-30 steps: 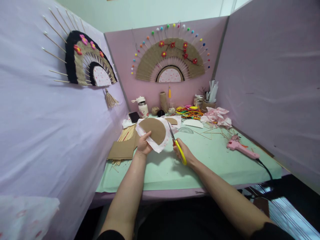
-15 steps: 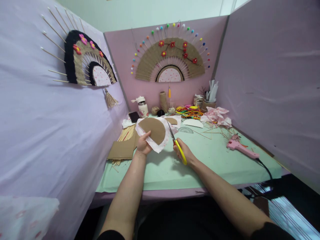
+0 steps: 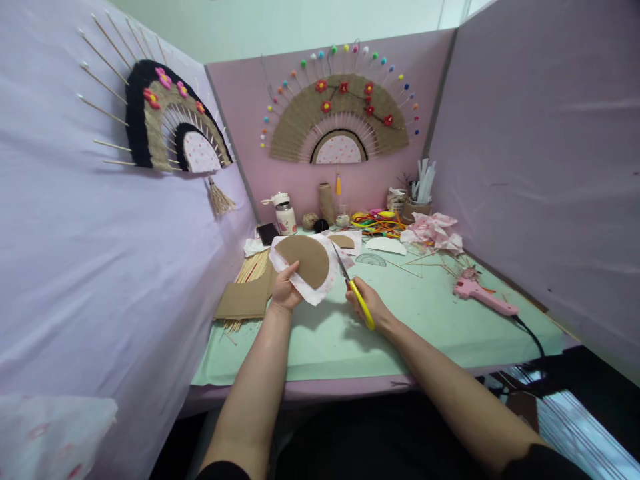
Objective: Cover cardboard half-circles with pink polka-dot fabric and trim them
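My left hand (image 3: 289, 288) pinches the lower left edge of a brown cardboard half-disc (image 3: 306, 261), its thumb lying on the cardboard. Behind the cardboard spreads white cloth with pink dots (image 3: 316, 294), which sticks out as a margin around it. In my right hand (image 3: 364, 303) is a pair of scissors (image 3: 361, 301) with yellow handles, fingers wrapped round them. The blades point up and to the left, close to the right edge of the cloth. Whether the blades touch the cloth I cannot tell.
A pink glue gun (image 3: 484, 297) lies at the right with its cord over the table edge. Flat cardboard (image 3: 240, 300) rests on thin sticks at the left. Behind are a bottle (image 3: 285, 219), a protractor (image 3: 371, 260), a white half-disc (image 3: 386, 247) and crumpled cloth (image 3: 434, 231).
Almost nothing differs. The view has shifted very slightly; both hands keep their hold on the cardboard with cloth and on the scissors.
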A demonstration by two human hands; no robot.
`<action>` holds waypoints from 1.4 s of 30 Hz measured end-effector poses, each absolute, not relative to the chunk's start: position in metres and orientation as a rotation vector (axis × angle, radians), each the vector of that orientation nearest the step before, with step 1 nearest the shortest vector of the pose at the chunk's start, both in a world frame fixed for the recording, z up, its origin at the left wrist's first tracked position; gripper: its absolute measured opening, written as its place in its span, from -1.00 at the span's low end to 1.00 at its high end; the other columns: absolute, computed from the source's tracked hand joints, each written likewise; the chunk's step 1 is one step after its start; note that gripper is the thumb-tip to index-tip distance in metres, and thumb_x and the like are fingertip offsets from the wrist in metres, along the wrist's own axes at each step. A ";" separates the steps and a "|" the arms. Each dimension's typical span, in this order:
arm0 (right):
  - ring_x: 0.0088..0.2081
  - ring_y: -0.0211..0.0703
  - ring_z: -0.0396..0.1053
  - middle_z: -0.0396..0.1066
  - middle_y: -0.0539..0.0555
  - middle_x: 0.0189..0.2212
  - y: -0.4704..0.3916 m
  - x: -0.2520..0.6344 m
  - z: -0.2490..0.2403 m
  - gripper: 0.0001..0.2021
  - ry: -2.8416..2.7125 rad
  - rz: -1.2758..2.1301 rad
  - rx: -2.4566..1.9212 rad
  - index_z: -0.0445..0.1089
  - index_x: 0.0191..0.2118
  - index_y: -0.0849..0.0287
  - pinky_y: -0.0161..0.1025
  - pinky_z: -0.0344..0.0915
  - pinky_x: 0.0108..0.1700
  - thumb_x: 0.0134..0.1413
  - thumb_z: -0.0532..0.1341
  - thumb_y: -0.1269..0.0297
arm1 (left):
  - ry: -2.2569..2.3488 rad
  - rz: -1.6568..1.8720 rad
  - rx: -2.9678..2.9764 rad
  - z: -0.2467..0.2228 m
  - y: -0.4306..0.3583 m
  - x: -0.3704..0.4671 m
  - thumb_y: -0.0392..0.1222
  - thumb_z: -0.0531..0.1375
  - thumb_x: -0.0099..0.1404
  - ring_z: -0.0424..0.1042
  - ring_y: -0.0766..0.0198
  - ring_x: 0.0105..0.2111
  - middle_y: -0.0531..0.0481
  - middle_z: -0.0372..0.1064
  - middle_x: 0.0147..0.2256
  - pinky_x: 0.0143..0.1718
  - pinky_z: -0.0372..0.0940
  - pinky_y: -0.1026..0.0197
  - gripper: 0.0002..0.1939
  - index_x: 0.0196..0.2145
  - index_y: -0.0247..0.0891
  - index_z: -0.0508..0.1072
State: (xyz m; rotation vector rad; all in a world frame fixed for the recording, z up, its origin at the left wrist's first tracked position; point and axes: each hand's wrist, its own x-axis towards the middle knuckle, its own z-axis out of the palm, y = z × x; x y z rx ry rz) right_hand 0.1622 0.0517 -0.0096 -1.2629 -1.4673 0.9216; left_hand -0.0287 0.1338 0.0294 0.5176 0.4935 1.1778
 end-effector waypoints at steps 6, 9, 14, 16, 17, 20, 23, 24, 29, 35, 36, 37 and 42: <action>-0.61 -0.30 0.06 0.09 -0.17 -0.65 0.052 0.162 -0.009 -0.73 -1.458 0.925 -1.275 0.09 -0.42 0.07 -0.33 0.01 -0.57 0.04 0.13 0.01 | 0.499 1.220 0.516 0.029 0.135 -0.029 -0.36 0.11 0.23 0.44 0.00 0.05 -0.12 0.58 -0.18 0.23 0.16 -0.14 -0.66 -0.04 -0.30 0.47; -0.62 -0.30 0.07 0.10 -0.16 -0.65 0.052 0.163 -0.008 -0.72 -1.455 0.933 -1.278 0.09 -0.42 0.07 -0.33 0.02 -0.57 0.02 0.14 0.01 | 0.500 1.226 0.527 0.027 0.136 -0.030 -0.35 0.11 0.23 0.44 0.01 0.05 -0.12 0.58 -0.17 0.23 0.16 -0.12 -0.63 0.00 -0.30 0.45; -0.62 -0.31 0.08 0.12 -0.15 -0.65 0.051 0.164 -0.008 -0.71 -1.450 0.948 -1.282 0.10 -0.43 0.07 -0.33 0.02 -0.58 0.00 0.17 0.01 | 0.487 1.219 0.548 0.024 0.139 -0.032 -0.34 0.14 0.21 0.42 -0.02 0.07 -0.13 0.57 -0.13 0.24 0.15 -0.13 -0.61 0.01 -0.29 0.44; -0.62 -0.31 0.08 0.11 -0.16 -0.65 0.051 0.164 -0.008 -0.71 -1.447 0.953 -1.286 0.10 -0.43 0.07 -0.34 0.02 -0.59 0.00 0.17 0.01 | 0.474 1.213 0.546 0.023 0.140 -0.032 -0.34 0.15 0.21 0.42 -0.03 0.07 -0.14 0.57 -0.14 0.24 0.15 -0.13 -0.62 0.00 -0.29 0.45; -0.62 -0.31 0.08 0.11 -0.16 -0.65 0.051 0.164 -0.009 -0.71 -1.446 0.955 -1.288 0.10 -0.43 0.07 -0.34 0.02 -0.59 0.00 0.17 0.00 | 0.472 1.211 0.541 0.023 0.140 -0.032 -0.33 0.15 0.21 0.43 -0.03 0.07 -0.14 0.57 -0.15 0.23 0.15 -0.14 -0.63 -0.01 -0.30 0.46; -0.63 -0.31 0.08 0.11 -0.16 -0.65 0.052 0.164 -0.011 -0.70 -1.449 0.954 -1.290 0.10 -0.42 0.07 -0.34 0.02 -0.60 0.01 0.17 -0.01 | 0.470 1.208 0.520 0.022 0.141 -0.032 -0.34 0.14 0.22 0.44 -0.03 0.05 -0.15 0.57 -0.15 0.22 0.17 -0.15 -0.64 -0.02 -0.31 0.46; -0.64 -0.32 0.07 0.09 -0.16 -0.66 0.053 0.163 -0.013 -0.68 -1.458 0.942 -1.287 0.08 -0.43 0.07 -0.34 0.02 -0.61 0.04 0.15 -0.03 | 0.468 1.190 0.506 0.022 0.141 -0.033 -0.33 0.14 0.22 0.45 -0.04 0.04 -0.18 0.57 -0.14 0.21 0.18 -0.15 -0.63 -0.01 -0.34 0.45; -0.64 -0.32 0.07 0.09 -0.16 -0.66 0.054 0.163 -0.014 -0.68 -1.461 0.935 -1.285 0.07 -0.44 0.07 -0.34 0.02 -0.62 0.05 0.13 -0.04 | 0.466 1.182 0.504 0.022 0.141 -0.033 -0.33 0.14 0.22 0.45 -0.05 0.03 -0.19 0.56 -0.14 0.21 0.19 -0.16 -0.62 0.00 -0.34 0.45; -0.65 -0.31 0.06 0.08 -0.15 -0.66 0.055 0.162 -0.017 -0.64 -1.478 0.906 -1.275 0.05 -0.44 0.07 -0.34 0.00 -0.64 0.05 0.11 -0.10 | 0.439 1.152 0.497 0.021 0.143 -0.033 -0.34 0.14 0.21 0.46 -0.05 0.02 -0.18 0.57 -0.17 0.20 0.19 -0.17 -0.62 0.01 -0.34 0.46; -0.66 -0.32 0.06 0.08 -0.13 -0.65 0.058 0.162 -0.022 -0.61 -1.476 0.890 -1.279 0.04 -0.45 0.07 -0.35 -0.02 -0.65 0.02 0.12 -0.14 | 0.421 1.150 0.474 0.020 0.145 -0.033 -0.34 0.15 0.21 0.46 -0.06 0.03 -0.19 0.58 -0.19 0.21 0.18 -0.17 -0.66 -0.05 -0.35 0.49; -0.66 -0.32 0.06 0.08 -0.14 -0.65 0.059 0.162 -0.023 -0.61 -1.475 0.891 -1.281 0.04 -0.45 0.07 -0.35 -0.02 -0.65 0.02 0.12 -0.13 | 0.424 1.153 0.470 0.020 0.145 -0.033 -0.35 0.14 0.22 0.46 -0.05 0.02 -0.19 0.58 -0.20 0.21 0.18 -0.17 -0.66 -0.05 -0.35 0.49; -0.66 -0.32 0.06 0.08 -0.14 -0.65 0.059 0.162 -0.024 -0.62 -1.474 0.892 -1.282 0.05 -0.44 0.07 -0.35 -0.02 -0.65 0.02 0.12 -0.13 | 0.427 1.155 0.466 0.021 0.144 -0.033 -0.35 0.14 0.22 0.47 -0.04 0.02 -0.19 0.58 -0.21 0.21 0.18 -0.16 -0.66 -0.04 -0.35 0.48; -0.64 -0.32 0.06 0.09 -0.14 -0.63 0.060 0.163 -0.025 -0.63 -1.474 0.904 -1.284 0.06 -0.43 0.07 -0.35 0.00 -0.64 0.01 0.13 -0.12 | 0.432 1.154 0.448 0.025 0.141 -0.032 -0.35 0.10 0.25 0.47 -0.03 0.01 -0.18 0.57 -0.17 0.20 0.19 -0.16 -0.61 0.03 -0.33 0.44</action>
